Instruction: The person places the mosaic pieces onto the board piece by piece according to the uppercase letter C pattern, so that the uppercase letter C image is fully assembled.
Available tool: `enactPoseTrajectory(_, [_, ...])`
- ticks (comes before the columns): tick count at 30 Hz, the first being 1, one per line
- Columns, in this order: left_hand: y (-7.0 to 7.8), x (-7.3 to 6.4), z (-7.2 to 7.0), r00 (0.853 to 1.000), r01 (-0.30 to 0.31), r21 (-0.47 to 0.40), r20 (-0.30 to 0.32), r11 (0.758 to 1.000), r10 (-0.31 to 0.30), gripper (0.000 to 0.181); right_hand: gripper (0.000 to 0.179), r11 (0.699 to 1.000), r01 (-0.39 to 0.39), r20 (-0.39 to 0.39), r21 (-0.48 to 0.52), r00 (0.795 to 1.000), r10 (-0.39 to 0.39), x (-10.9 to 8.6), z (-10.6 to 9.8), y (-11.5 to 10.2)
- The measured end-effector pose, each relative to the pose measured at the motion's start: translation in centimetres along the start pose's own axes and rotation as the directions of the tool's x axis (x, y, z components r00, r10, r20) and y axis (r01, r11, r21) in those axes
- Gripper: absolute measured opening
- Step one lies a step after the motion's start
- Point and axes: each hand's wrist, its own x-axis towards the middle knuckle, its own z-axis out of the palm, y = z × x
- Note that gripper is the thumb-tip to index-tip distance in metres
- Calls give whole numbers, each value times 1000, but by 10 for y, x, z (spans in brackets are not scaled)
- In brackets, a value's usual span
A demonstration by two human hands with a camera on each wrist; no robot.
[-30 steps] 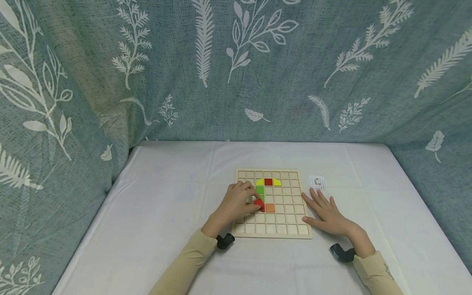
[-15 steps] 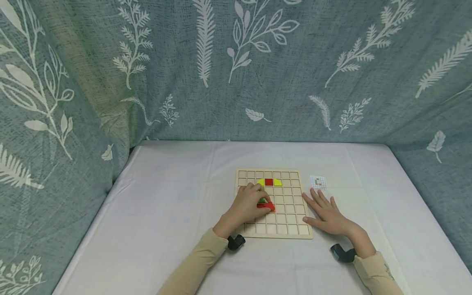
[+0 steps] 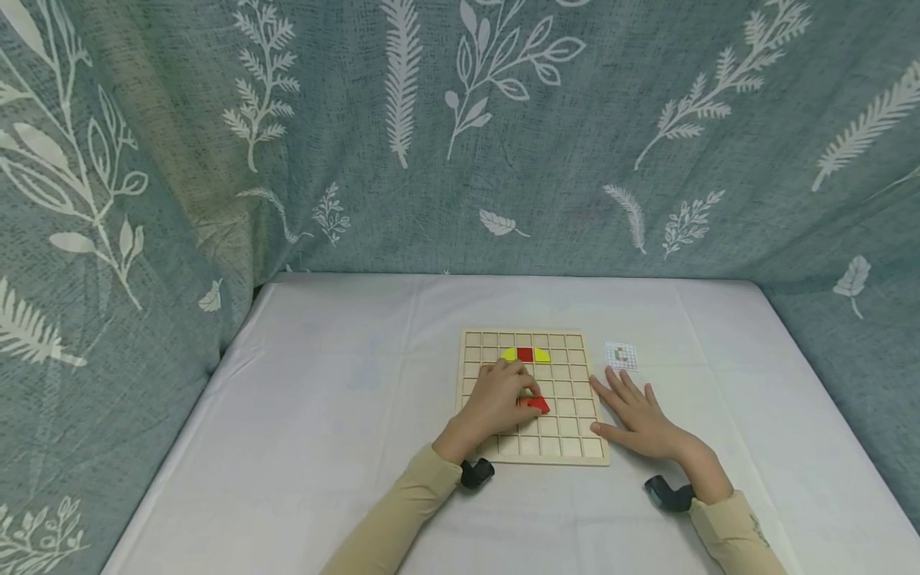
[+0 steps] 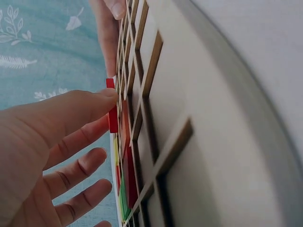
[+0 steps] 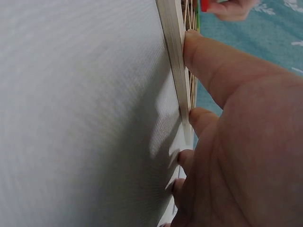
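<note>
My left hand [image 3: 496, 399] is over the wooden grid board [image 3: 568, 449], pinching a red piece [image 3: 541, 405] between thumb and index finger. In the left wrist view that red piece [image 4: 112, 120] stands on edge to the camera, close over the grid, while the other fingers are spread apart. Behind it lie an orange piece [image 4: 125, 125], a darker red piece [image 4: 130, 172] and a green piece [image 4: 124, 196] in the cells. My right hand [image 3: 643, 419] has its fingers spread, with thumb and index fingertip at the board's right edge.
Toward the back of the board, a red square [image 3: 525, 354] sits between two yellow rounded pieces [image 3: 542, 355]. A small printed grid card [image 3: 620, 356] lies right of the board on the white tablecloth [image 3: 345, 383]. A patterned curtain [image 3: 402, 208] hangs behind the table.
My left hand has moved rightward across the board with the red piece, passing the orange square and now covering the green pieces in the head view. The right hand stays in place.
</note>
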Motion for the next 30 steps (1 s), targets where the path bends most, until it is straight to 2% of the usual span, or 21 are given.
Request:
enactPoseTrajectory(5, [2, 2, 5, 1000, 22, 15, 16, 1000, -22, 16, 74, 1000, -1, 2, 4, 1000, 1, 0, -1, -1])
enactPoseTrajectory(12, [5, 3, 6, 1000, 15, 39, 10, 999, -16, 19, 74, 1000, -4, 1, 2, 1000, 4, 0, 0, 0])
enactPoseTrajectory(19, [-3, 4, 6, 996, -40, -43, 72, 998, 43, 25, 74, 1000, -7, -3, -9, 1000, 7, 0, 1, -1])
enactPoseTrajectory(24, [-7, 4, 4, 992, -45, -76, 119, 996, 54, 25, 74, 1000, -1, -6, -2, 1000, 1, 0, 1, -1])
enactPoseTrajectory(30, [-11, 5, 0, 990, -53, -95, 125, 994, 65, 21, 73, 1000, 12, -15, -10, 1000, -12, 0, 2, -1])
